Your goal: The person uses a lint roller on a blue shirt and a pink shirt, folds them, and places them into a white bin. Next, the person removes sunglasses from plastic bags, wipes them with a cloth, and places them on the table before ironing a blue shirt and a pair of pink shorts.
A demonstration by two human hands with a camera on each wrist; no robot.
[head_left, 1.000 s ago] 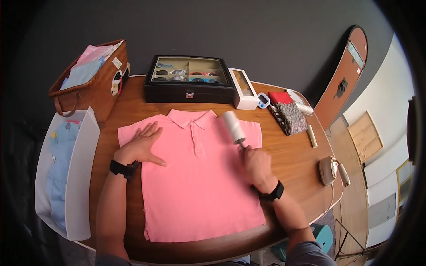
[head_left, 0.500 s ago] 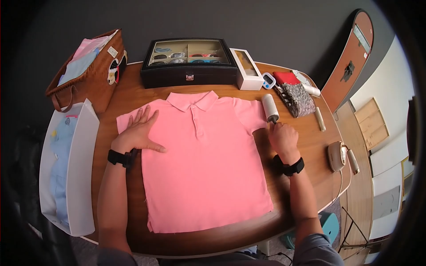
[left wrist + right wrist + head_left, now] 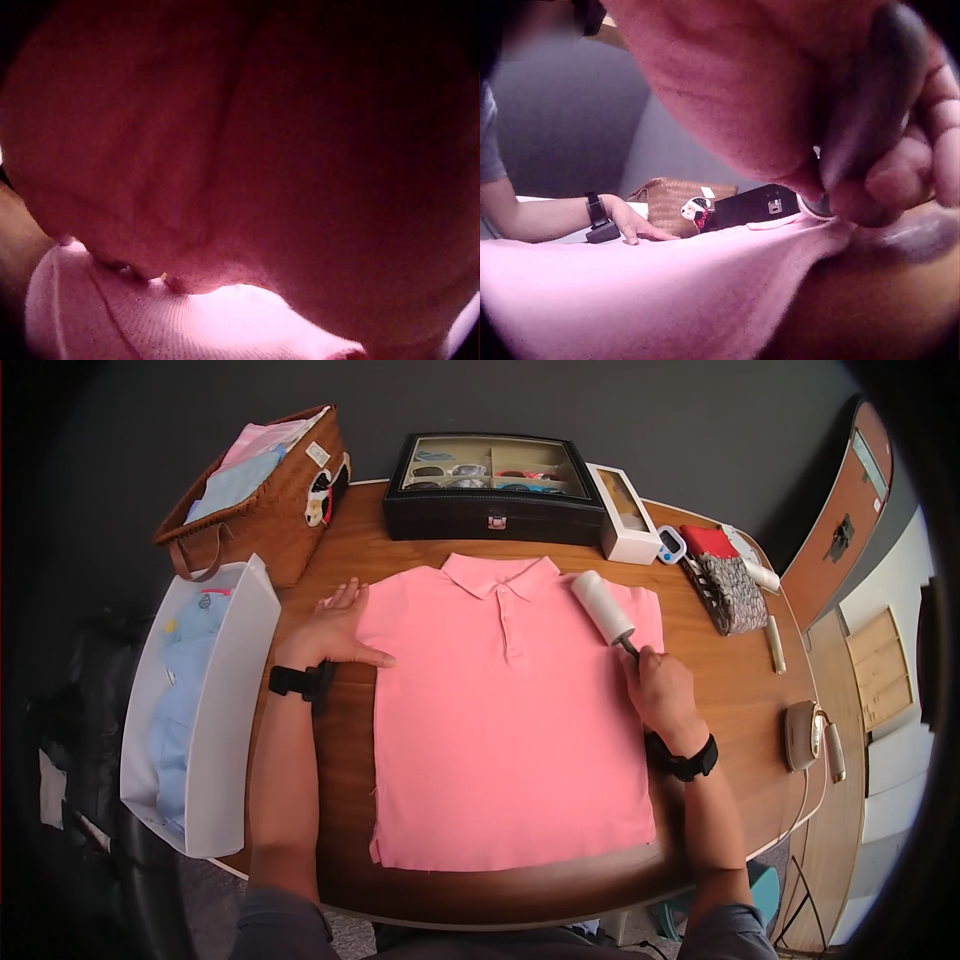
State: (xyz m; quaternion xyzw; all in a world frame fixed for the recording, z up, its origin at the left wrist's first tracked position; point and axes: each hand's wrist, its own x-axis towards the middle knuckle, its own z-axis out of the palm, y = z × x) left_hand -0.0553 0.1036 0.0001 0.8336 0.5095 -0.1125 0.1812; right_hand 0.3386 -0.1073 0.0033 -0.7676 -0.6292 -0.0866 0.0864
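Observation:
A pink polo shirt [image 3: 510, 750] lies spread flat, its collar [image 3: 500, 575] toward the far side. My left hand [image 3: 335, 632] rests with fingers spread on the sleeve at the left, the thumb reaching toward the chest. In the left wrist view the palm fills most of the picture, with pink fabric [image 3: 225, 322] beneath it. My right hand [image 3: 663, 695] grips a lint roller whose white roll [image 3: 603, 608] overlaps the shirt's right shoulder. Seen from the right wrist, curled fingers wrap the roller's dark handle [image 3: 877, 105].
A white bin [image 3: 262, 710] of light blue clothes and a brown woven basket [image 3: 300, 530] stand left. Behind the shirt are a black sunglasses case [image 3: 450, 520] and a white box [image 3: 633, 547]. A knitted item [image 3: 735, 595] and a small corded appliance [image 3: 801, 735] lie right.
The roller moved right from beside the collar to past the right sleeve's edge, then came back left over the shoulder. My left hand stays on the left sleeve. The head view has shifted.

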